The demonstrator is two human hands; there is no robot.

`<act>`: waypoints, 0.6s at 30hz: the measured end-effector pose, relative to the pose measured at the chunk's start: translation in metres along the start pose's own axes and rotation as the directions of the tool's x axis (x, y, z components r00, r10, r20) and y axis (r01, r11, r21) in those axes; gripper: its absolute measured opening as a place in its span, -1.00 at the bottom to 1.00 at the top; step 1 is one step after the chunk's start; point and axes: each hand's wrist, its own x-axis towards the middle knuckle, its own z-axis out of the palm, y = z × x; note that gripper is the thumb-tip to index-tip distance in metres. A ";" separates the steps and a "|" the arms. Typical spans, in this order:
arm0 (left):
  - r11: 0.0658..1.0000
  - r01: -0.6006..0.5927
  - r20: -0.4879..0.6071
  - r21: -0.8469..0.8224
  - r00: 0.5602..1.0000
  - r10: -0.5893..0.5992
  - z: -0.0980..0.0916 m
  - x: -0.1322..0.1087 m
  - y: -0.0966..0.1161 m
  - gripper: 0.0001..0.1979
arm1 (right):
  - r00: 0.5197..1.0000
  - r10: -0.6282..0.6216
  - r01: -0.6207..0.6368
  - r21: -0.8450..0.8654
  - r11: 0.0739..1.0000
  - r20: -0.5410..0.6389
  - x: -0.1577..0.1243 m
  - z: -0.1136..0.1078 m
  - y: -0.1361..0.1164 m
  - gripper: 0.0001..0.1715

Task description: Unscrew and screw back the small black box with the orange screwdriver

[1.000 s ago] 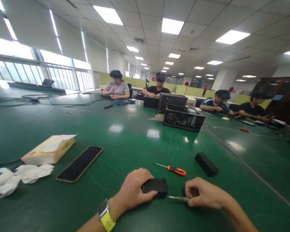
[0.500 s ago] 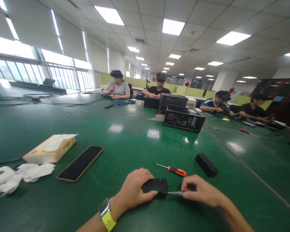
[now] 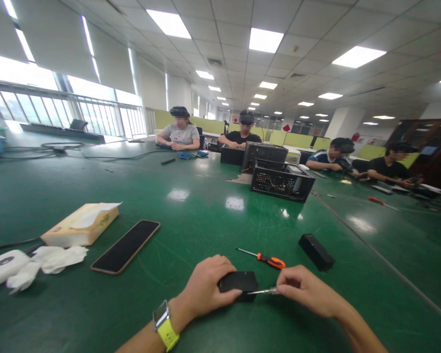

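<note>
L hand [image 3: 208,285], fingers closed round blk box [image 3: 238,282], on grn table [image 3: 202,223]; R hand [image 3: 308,291] pinches slim metal tool [image 3: 267,291], tip at box's R end (contact unclear). Poss. fault, seen from here: tip skids into L hand; cause: slanted shaft, fingers close by.

Open-plan office, bright. On my left, pale blinds [image 3: 57,41] partway down over windows [image 3: 22,69]; metal railing [image 3: 72,105] alongside. Tiled ceiling [image 3: 228,29], light panels [image 3: 266,39] lit; glare on green tabletop [image 3: 194,228]. Beyond: lime partitions [image 3: 208,123], white pillar [image 3: 343,123]; dark cabinet [image 3: 436,137] far right.
</note>
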 end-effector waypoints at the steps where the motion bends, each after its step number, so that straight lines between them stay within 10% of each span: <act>1: 1.000 0.002 0.004 0.002 1.000 -0.002 0.000 0.000 0.000 -0.73 | 1.000 0.004 -0.004 -0.008 1.000 0.004 0.000 0.000 0.000 -0.65; 18: 0.999 -0.015 0.018 0.038 1.000 0.015 -0.001 -0.001 0.000 -0.71 | 0.999 0.002 -0.006 0.092 0.996 0.049 0.004 0.001 0.011 -0.68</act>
